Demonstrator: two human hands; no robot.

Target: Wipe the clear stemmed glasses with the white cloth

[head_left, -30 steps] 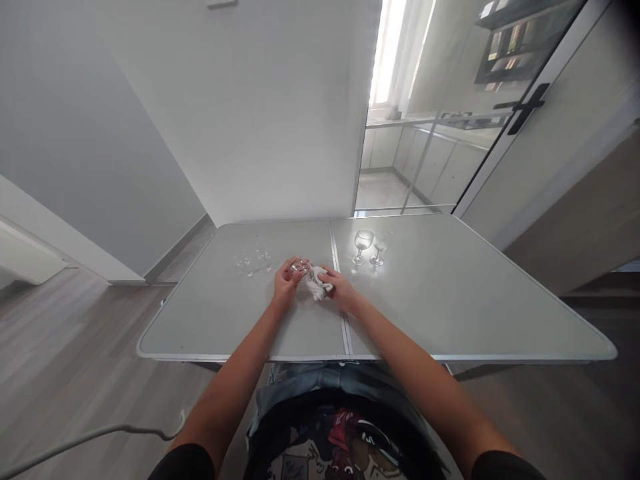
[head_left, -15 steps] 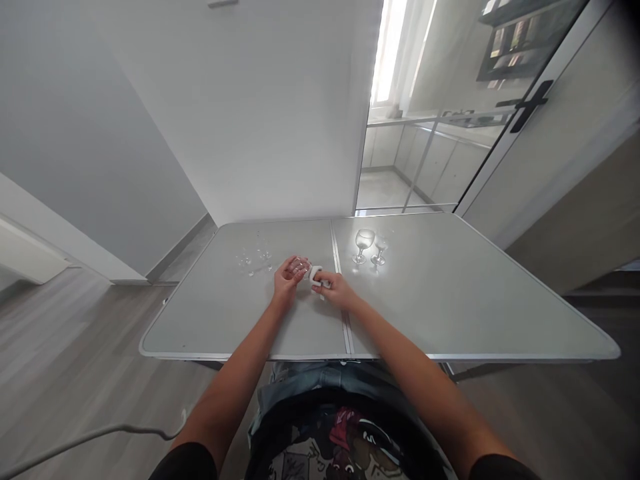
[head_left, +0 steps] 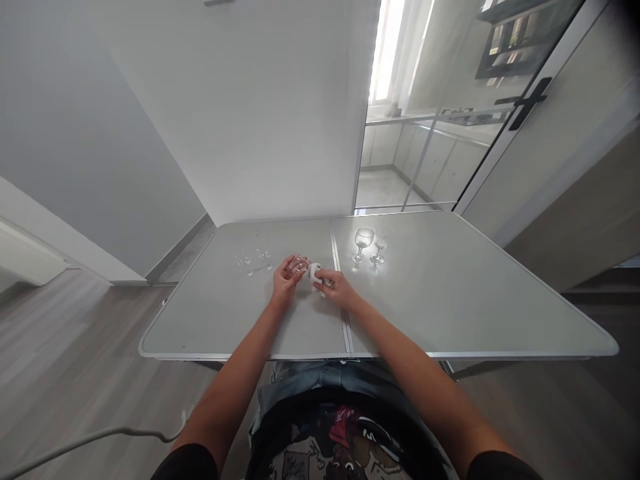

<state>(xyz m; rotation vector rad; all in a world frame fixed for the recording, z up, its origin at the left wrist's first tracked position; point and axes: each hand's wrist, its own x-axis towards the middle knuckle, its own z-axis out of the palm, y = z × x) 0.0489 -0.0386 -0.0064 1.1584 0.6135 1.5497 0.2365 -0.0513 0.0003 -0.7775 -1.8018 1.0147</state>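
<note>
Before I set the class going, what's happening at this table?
A person at a pale grey, metal-edged table holds a clear, round-bowled glass in the left hand. The right hand grips a crumpled white cloth at that glass's right end. Two clear, stemmed glasses stand upright farther back on the right; more clear glassware sits on the left, too faint to count.
</note>
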